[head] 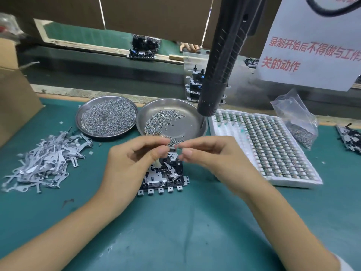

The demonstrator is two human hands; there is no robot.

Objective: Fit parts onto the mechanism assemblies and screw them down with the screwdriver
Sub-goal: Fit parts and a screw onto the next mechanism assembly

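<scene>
Teal matting (175, 231) covers the bench, and I have the mechanism assembly (163, 178) lying flat on it at centre frame, just below my two hands, so whatever I am readying can drop straight onto it. My left hand (132, 163) and right hand (213, 159) hover just above the assembly with thumb and forefinger tips pinched narrow and almost meeting; something tiny sits between them, though it is too blurred for me to say whether it is a screw or a small part, or which hand truly has it. I judge this as the moment of sorting a piece before fitting.

The supplies sit in an arc within reach: a pile of stamped metal levers (45, 161) at left, a steel dish heaped with screws (106, 116) upper left of centre, and a second dish (172, 118) with a thinner scatter of screws, its near rim just beyond my fingertips. At right lies a white tray (269, 147) of small components in rows, with a plastic bag (297, 118) beside its far corner. The black powered screwdriver (220, 61) hangs untouched from above, its tip over the second dish's right edge, ready to pull down.

Behind runs a green conveyor (97, 38) carrying more assemblies, under brown cardboard screens, with a white notice printed in red characters (308, 47) at upper right.
</scene>
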